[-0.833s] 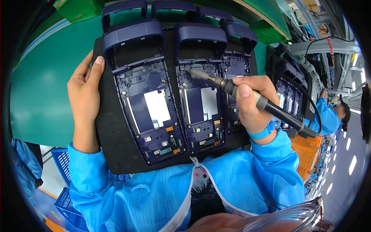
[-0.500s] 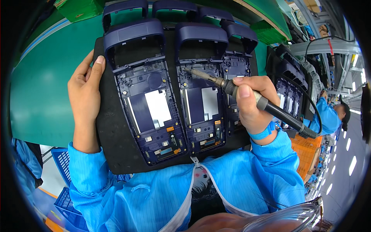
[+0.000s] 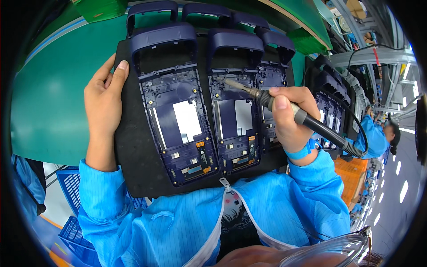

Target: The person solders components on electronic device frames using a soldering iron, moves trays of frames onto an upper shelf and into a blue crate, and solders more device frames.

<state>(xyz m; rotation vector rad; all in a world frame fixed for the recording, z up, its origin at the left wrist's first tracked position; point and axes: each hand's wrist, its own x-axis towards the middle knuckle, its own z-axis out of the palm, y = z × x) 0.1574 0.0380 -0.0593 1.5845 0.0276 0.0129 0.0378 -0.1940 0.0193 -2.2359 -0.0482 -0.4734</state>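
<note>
My right hand (image 3: 293, 113) is closed around a soldering iron (image 3: 322, 131), its tip pointing left at the upper part of the middle dark-blue plastic housing (image 3: 226, 118). Whether the tip touches the housing I cannot tell. My left hand (image 3: 104, 100) grips the left edge of a black foam board (image 3: 133, 147), thumb on top, fingers partly hidden. On the board lie several such housings with small circuit parts, orange tabs and bright silver patches. The left housing (image 3: 171, 120) is nearest my left hand; the right housing (image 3: 271, 95) is partly hidden behind my right hand and the iron.
A green mat (image 3: 49, 107) covers the bench. Green blocks (image 3: 100, 9) stand along its far side. The iron's black cable (image 3: 362, 129) loops at the right. Further right are more housings (image 3: 331, 104), an orange crate (image 3: 349, 175) and a co-worker (image 3: 378, 135). Blue baskets (image 3: 69, 187) stand lower left.
The board, its housings and my left hand have shifted slightly right. My right hand and the iron have hardly moved, so the tip now sits over nearly the same area of the middle housing.
</note>
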